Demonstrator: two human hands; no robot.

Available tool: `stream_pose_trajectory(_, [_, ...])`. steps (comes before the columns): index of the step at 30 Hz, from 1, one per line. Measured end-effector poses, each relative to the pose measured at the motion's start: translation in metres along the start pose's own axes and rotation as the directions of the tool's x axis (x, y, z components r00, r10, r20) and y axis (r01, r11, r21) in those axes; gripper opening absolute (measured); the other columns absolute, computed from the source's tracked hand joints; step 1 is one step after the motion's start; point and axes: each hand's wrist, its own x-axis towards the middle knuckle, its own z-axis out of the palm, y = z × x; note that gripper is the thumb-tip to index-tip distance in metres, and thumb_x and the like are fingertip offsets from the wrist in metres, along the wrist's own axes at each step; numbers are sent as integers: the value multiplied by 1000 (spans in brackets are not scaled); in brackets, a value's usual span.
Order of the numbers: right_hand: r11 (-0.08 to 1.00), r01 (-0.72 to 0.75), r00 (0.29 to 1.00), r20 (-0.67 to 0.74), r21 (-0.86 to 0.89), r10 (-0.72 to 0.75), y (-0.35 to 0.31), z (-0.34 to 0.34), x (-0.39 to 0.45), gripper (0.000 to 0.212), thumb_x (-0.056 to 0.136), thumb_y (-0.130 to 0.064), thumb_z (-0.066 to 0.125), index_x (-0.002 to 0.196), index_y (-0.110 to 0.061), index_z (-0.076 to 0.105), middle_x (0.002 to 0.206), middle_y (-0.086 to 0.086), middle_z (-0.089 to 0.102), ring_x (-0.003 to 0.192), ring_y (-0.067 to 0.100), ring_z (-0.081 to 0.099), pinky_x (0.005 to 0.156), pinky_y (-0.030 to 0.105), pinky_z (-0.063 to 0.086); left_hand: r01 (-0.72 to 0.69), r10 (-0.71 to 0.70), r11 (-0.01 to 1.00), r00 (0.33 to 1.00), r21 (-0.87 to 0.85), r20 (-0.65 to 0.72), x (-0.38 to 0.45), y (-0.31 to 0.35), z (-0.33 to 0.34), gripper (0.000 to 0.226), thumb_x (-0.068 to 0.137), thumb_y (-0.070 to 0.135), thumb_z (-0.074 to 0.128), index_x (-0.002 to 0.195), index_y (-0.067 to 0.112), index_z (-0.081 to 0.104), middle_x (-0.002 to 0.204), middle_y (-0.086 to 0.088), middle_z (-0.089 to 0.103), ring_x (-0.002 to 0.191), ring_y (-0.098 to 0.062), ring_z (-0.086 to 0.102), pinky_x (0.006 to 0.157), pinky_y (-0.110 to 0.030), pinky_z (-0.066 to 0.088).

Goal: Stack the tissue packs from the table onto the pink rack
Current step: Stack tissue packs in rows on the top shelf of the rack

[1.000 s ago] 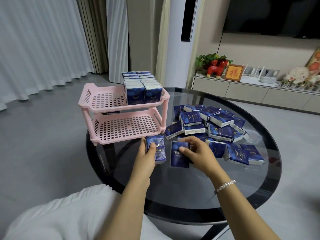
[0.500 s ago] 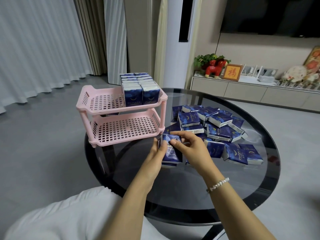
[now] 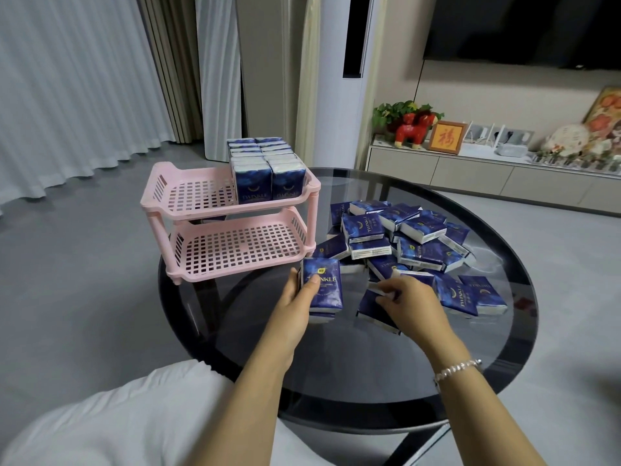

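My left hand (image 3: 295, 306) grips a small stack of tissue packs (image 3: 322, 286), thumb pressed on the top face and fingers curled round the far side, held just in front of the pink rack (image 3: 235, 210) and low over the glass bench (image 3: 336, 364). My right hand (image 3: 408, 306) reaches to the next pack (image 3: 371, 306) lying flat on the bench, fingers pinching its near edge. The loose pile (image 3: 403, 237) sits heaped to the right of the rack, touching its lower corner. The rack's top tier already carries two upright rows of packs (image 3: 267, 169) on its right half; the lower tier looks bare. The risks I see: the packs in my left hand are slick-wrapped and only lightly clamped, so adding another could make the bundle fan out or slip onto the glass. Dragging the flat pack could also nudge the heap and send a pack sliding toward the bench edge. And the light rack could shift if I bump it while loading
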Motion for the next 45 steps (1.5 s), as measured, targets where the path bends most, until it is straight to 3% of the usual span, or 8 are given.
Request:
stream_pose_trajectory(10, [975,71,979,202,-212,-27,-3,6,-3,48,87,-22,62,133,-21,49,127,8,52,119,29,44,89,39,46,11,-10,1000,1000,21,-20,-1,1,-1,89,60,71,59,142,44,36,136,9,57,122,-16,56,109,-47,39])
stream_pose_trajectory(15, [975,99,967,252,-200,-46,-9,4,-7,51,81,-28,68,128,-20,51,124,3,44,108,26,54,85,36,49,10,-9,1000,999,19,-45,1,-1,-1,68,81,57,58,143,43,35,136,7,56,121,-17,57,108,-46,41])
stream_pose_trajectory(25, [988,-68,973,227,135,36,-9,1,-12,30,79,-29,72,102,-29,53,92,-7,58,86,16,58,71,31,49,-30,32,999,996,24,-83,-1,0,-1,68,89,49,58,148,39,26,143,8,49,126,-15,52,110,-45,38])
stream_pose_trajectory(29, [776,-256,959,255,576,126,-9,5,-16,26,85,-19,67,110,-19,59,87,5,64,58,6,58,49,18,42,-46,48,999,995,15,-89,-2,2,0,67,93,41,56,150,36,22,144,8,47,127,-14,51,111,-43,37])
stream_pose_trajectory(32, [540,-303,950,291,785,111,-12,2,-19,16,93,-11,56,107,-7,63,55,-4,48,36,4,35,37,14,24,-39,41,999,994,23,-101,-3,1,-1,71,90,46,58,150,40,20,150,7,39,132,-15,44,113,-44,33])
stream_pose_trajectory(37, [387,-293,956,281,875,88,-17,-5,-20,19,94,-10,52,110,-8,61,44,-10,35,38,6,25,38,15,16,-61,63,998,994,28,-87,-3,-1,0,72,89,47,58,150,40,19,153,9,33,139,-12,34,117,-42,26])
stream_pose_trajectory(41, [344,-250,968,233,905,91,-25,-9,-22,33,96,-15,48,121,-35,56,51,-3,26,44,10,20,41,18,16,-62,63,998,995,14,-71,-4,0,1,86,74,59,62,149,41,22,150,13,37,137,-11,37,116,-43,28])
stream_pose_trajectory(45, [237,-245,968,223,940,118,-37,-7,-21,38,99,-12,37,126,-35,48,40,-6,33,37,10,36,38,20,33,-64,64,998,998,-21,-24,-3,0,3,96,61,67,63,147,42,28,146,16,44,132,-10,46,114,-45,33])
